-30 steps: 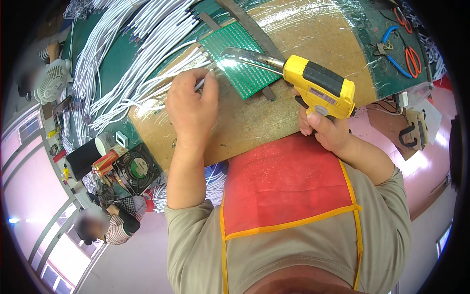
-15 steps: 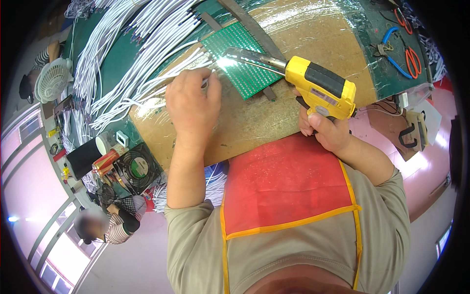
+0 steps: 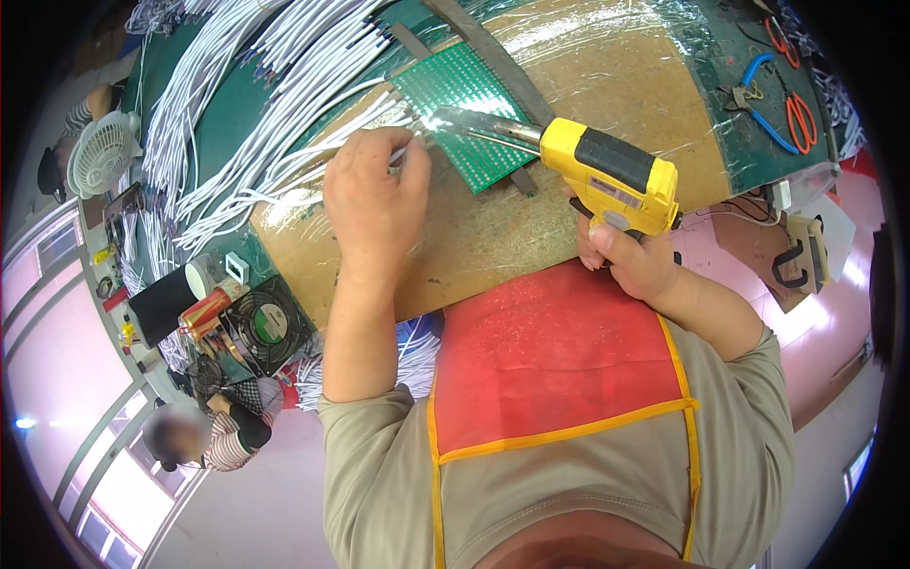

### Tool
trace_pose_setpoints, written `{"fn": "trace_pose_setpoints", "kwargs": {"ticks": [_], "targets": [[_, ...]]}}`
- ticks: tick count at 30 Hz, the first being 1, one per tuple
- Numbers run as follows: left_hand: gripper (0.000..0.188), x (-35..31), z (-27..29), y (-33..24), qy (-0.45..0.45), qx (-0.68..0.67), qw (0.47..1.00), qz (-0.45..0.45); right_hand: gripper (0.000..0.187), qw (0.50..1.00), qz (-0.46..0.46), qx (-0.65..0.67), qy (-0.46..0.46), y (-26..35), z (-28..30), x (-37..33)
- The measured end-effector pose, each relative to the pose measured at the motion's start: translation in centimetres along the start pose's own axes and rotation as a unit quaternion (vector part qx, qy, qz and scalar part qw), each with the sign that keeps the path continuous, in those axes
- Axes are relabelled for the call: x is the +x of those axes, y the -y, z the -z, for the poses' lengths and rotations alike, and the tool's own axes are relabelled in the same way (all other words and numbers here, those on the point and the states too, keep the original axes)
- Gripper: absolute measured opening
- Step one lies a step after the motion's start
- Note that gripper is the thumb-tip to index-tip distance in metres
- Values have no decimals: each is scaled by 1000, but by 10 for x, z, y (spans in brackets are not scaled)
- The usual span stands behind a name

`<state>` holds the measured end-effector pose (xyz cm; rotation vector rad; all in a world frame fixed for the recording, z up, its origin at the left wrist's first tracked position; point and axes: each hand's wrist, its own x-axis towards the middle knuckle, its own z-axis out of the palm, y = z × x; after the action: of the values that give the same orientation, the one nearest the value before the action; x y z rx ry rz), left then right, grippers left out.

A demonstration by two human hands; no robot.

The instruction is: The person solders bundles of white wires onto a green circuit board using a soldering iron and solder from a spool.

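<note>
My left hand (image 3: 375,204) is closed in a pinch on the end of a white cable at the left edge of a green circuit board (image 3: 485,169). The fingers partly hide that cable end. My right hand (image 3: 630,254) wraps round the grip of a yellow and black soldering gun (image 3: 616,169). Its long metal nose points left across the board, with the tip close to the pinched cable. Whether the tip touches cable or board cannot be made out. Rows of shiny pads cover the board, which lies across a dark metal bar (image 3: 493,55).
Bundles of white cables (image 3: 213,85) fill the table's far left. Blue-handled pliers (image 3: 758,100) and orange-handled scissors (image 3: 799,123) lie at right. A black fan (image 3: 265,327) stands left, near a seated person (image 3: 223,431). A white basket (image 3: 102,155) is farther off.
The soldering gun and my right hand have shifted slightly left and down. The bright glare near the tip has faded. My left hand has barely moved.
</note>
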<state>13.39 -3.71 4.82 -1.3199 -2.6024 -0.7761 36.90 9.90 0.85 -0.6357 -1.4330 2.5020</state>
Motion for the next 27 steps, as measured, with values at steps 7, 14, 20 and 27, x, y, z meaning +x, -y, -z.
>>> {"fn": "trace_pose_setpoints", "kwargs": {"ticks": [7, 14, 20, 27], "targets": [[6, -1, -2, 1, -4, -5, 1000, 11, 50, 1000, -17, 8, -4, 1, -2, 2], [7, 0, -2, 0, -4, 3, 1000, 3, 44, 999, -30, 13, 5, 9, -3, 4], [7, 0, -1, 0, -4, -1, 1000, 1, 28, 999, -33, 26, -5, 8, -2, 4], [6, 1, 0, -1, 0, -2, 1000, 4, 26, 999, -34, 37, -3, 11, -4, 6]]}}
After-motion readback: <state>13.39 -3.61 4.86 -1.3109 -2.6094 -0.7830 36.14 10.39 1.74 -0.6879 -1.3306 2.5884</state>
